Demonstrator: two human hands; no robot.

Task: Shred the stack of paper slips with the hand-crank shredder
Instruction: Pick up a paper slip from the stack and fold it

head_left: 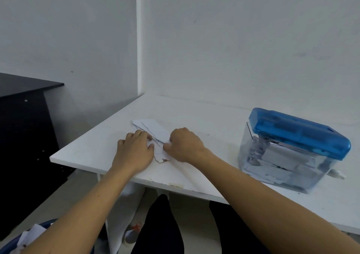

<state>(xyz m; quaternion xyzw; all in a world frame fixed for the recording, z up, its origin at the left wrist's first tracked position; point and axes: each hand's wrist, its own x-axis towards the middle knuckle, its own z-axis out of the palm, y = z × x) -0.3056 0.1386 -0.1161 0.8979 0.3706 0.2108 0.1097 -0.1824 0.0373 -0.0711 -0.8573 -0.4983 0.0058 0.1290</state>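
Hands, left hand point(134, 150) flat, right hand point(184, 144) curled, press and partly hide the paper slips point(151, 128); grip unclear.

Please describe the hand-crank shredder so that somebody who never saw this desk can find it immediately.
Look at the white table standing against the pale wall. On its right part, apart from the paper slips that both hands touch, stands the shredder. It is the only coloured thing there: a clear box with paper shreds inside, a blue translucent lid on top and a small white crank at its near right corner.
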